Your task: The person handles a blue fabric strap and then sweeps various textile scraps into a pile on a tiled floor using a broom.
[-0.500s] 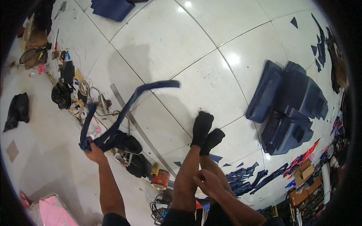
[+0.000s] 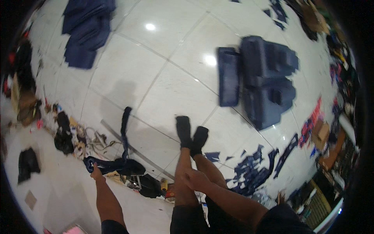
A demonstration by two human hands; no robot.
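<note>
My left hand [image 2: 96, 171] is closed on a long dark navy strip of fabric [image 2: 125, 124]. Part of the strip is bunched at the fingers. Its free end rises in a blurred curve above the clutter line. My right hand [image 2: 196, 181] lies over my shin with its fingers curled in, and nothing shows in it. Just beyond are my feet in black socks [image 2: 183, 126]. Stacks of navy cut pieces [image 2: 269, 74] lie to the right. Another navy stack [image 2: 86, 33] rests at the far left.
A long metal straightedge [image 2: 136, 150] lies on the white tiles. Beside it runs a row of clutter: black bags [image 2: 64, 138], cords and small tools. Navy scraps [image 2: 249, 171] are scattered right of my legs. Cardboard [image 2: 321, 132] and heaped cloth line the right edge.
The strip's loose end has swung from reaching far right to standing nearly upright. My view has turned, bringing more of the far-left stack in. My right hand remains over my leg.
</note>
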